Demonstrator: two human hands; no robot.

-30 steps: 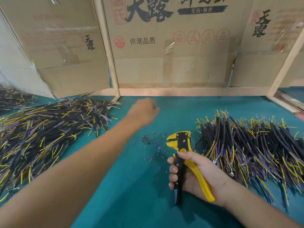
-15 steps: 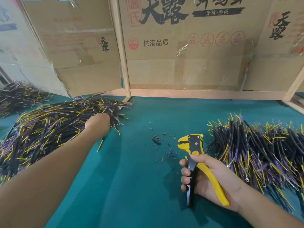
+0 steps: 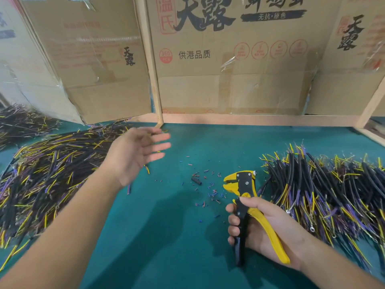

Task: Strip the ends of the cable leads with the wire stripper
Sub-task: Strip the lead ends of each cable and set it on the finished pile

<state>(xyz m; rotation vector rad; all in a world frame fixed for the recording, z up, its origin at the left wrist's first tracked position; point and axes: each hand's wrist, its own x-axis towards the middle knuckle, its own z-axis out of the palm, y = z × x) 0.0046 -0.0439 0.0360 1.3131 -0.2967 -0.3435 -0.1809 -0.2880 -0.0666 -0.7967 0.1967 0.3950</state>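
Your right hand (image 3: 260,228) holds the wire stripper (image 3: 245,203) by its yellow and black handles, low and right of the middle of the frame, with its yellow mouth pointing up and left. Your left hand (image 3: 135,155) holds nothing; its fingers are spread flat above the left pile of leads (image 3: 52,174) at the middle left. A second pile, the right pile of leads (image 3: 325,184), lies at the right edge, just beside the tool. Little bits of cut skin (image 3: 208,188) dot the green table (image 3: 170,236) between the piles. To do this step well, I think you should pick just one lead, hold it near its end, slide only the tip into the yellow mouth, squeeze once, and pull straight. Keep your fingers away from the mouth. Behind the table stand cardboard boxes (image 3: 229,59). Big black letters on them read 天露, and smaller ones read 供港品质 and 无抗·原色. A red round mark reads 360.
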